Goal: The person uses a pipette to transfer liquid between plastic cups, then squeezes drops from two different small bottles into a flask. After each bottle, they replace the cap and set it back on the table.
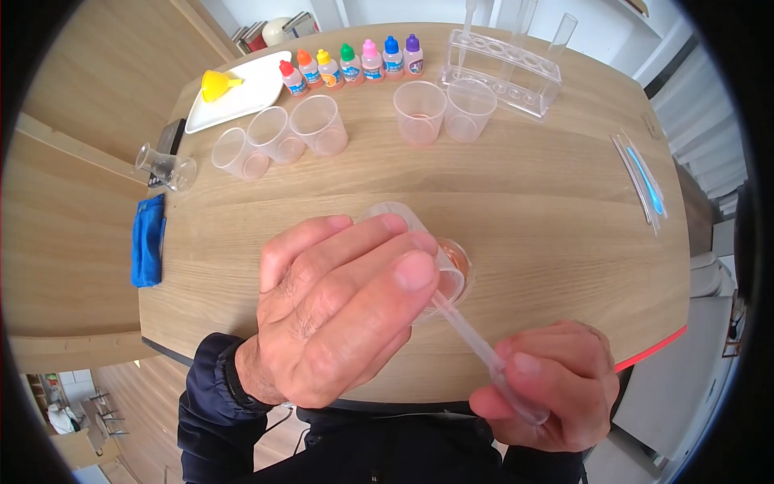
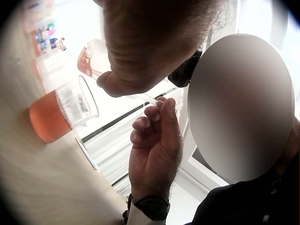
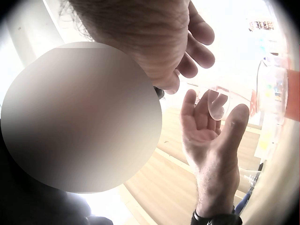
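Observation:
The left hand [image 1: 339, 302] grips a clear plastic cup [image 1: 395, 214] tilted over the table; a little reddish liquid shows inside this cup [image 2: 85, 61] in the left wrist view. Thumb and fingers of the right hand [image 1: 560, 383] pinch a clear plastic pipette [image 1: 468, 331], its tip pointing to the cup's mouth. Below and partly hidden by the cup stands a glass beaker [image 1: 461, 252]; the left wrist view shows the beaker [image 2: 49, 116] with orange-red liquid. The right wrist view has the left hand [image 3: 208, 140] around the cup, with the right hand [image 3: 154, 42] above.
Several dropper bottles [image 1: 348, 64] line the back, beside a white tray [image 1: 242, 105] with a yellow funnel [image 1: 215, 85]. Plastic cups [image 1: 318, 127] and a tube rack [image 1: 516, 81] stand nearer. A flask [image 1: 173, 169] and blue cloth [image 1: 147, 242] lie left, wrapped sticks [image 1: 641, 181] right.

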### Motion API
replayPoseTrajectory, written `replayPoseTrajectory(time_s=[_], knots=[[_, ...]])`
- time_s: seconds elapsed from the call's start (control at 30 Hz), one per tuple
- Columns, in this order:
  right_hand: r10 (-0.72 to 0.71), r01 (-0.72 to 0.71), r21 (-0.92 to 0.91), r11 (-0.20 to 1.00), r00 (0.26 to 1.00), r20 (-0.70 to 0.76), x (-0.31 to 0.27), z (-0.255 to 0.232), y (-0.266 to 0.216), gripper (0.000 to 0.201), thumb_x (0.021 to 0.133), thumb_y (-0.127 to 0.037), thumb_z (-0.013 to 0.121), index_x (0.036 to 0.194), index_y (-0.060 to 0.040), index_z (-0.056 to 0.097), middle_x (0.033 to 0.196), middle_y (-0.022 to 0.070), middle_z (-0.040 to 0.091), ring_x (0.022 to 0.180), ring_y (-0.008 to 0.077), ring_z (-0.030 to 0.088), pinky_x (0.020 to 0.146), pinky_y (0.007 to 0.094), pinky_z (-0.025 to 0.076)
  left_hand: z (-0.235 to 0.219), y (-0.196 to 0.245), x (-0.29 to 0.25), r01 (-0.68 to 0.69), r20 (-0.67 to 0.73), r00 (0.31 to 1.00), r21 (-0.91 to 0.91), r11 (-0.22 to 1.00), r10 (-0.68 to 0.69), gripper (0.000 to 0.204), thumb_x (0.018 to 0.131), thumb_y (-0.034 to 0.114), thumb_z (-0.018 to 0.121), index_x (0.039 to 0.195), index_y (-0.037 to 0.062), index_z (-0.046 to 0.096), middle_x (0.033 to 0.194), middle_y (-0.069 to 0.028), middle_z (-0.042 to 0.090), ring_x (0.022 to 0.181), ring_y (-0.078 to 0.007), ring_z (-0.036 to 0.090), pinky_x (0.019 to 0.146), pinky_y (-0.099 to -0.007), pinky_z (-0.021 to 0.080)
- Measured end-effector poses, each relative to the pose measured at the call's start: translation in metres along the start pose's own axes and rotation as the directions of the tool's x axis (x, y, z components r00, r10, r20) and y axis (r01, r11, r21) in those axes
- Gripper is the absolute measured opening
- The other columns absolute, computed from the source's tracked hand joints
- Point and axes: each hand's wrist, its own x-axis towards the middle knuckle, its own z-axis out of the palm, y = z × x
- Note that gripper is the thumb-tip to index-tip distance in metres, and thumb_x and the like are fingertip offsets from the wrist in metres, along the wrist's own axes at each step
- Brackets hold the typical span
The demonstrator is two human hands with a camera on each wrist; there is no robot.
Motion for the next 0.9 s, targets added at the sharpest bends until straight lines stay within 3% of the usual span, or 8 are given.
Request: replayPoseTrajectory(time_s=[0.07, 0.7, 0.8, 0.9], knots=[[0.005, -0.005, -0.010, 1.000, 1.000, 0.005, -0.001, -0.001, 0.000, 0.049, 0.087, -0.030, 0.097, 0.124, -0.0113, 0.070, 0.094, 0.0070, 0.073, 0.063, 0.0191, 0.066, 0.052, 0.0305, 0.043, -0.003, 0.001, -0.002, 0.015, 0.060, 0.998, 0.011, 1.000, -0.016, 0.111, 0.076, 0.003, 0.096, 0.169, 0.0094, 0.036, 0.124, -0.0167, 0.079, 0.116, -0.0386, 0.077, 0.101, -0.0553, 0.050], [-0.013, 0.013, 0.051, 0.999, 1.000, 0.010, -0.008, -0.003, 0.006, 0.052, 0.090, -0.024, 0.095, 0.132, -0.0058, 0.069, 0.102, 0.0123, 0.073, 0.071, 0.0195, 0.068, 0.052, 0.0296, 0.043, -0.004, 0.002, -0.001, 0.016, 0.064, 0.998, 0.023, 1.000, -0.018, 0.113, 0.076, 0.005, 0.097, 0.170, 0.0107, 0.035, 0.127, -0.0153, 0.078, 0.116, -0.0378, 0.076, 0.101, -0.0553, 0.050], [-0.047, 0.049, 0.064, 0.997, 0.998, -0.043, -0.001, 0.005, 0.003, 0.051, 0.093, -0.027, 0.093, 0.132, -0.0045, 0.069, 0.101, 0.0130, 0.073, 0.071, 0.0196, 0.069, 0.052, 0.0293, 0.044, -0.003, -0.001, -0.002, -0.001, 0.054, 0.999, 0.029, 1.000, 0.000, 0.110, 0.075, 0.004, 0.095, 0.168, 0.0081, 0.037, 0.126, -0.0158, 0.078, 0.118, -0.0378, 0.075, 0.101, -0.0538, 0.050], [-0.113, 0.123, 0.093, 0.988, 0.988, -0.105, -0.005, -0.003, 0.011, 0.050, 0.098, -0.035, 0.088, 0.132, -0.0040, 0.069, 0.098, 0.0118, 0.073, 0.068, 0.0187, 0.066, 0.053, 0.0282, 0.043, -0.009, -0.003, 0.007, 0.040, 0.073, 0.996, 0.050, 0.998, -0.044, 0.087, 0.074, -0.003, 0.090, 0.154, 0.0018, 0.055, 0.126, -0.0150, 0.078, 0.115, -0.0338, 0.076, 0.101, -0.0477, 0.053]])
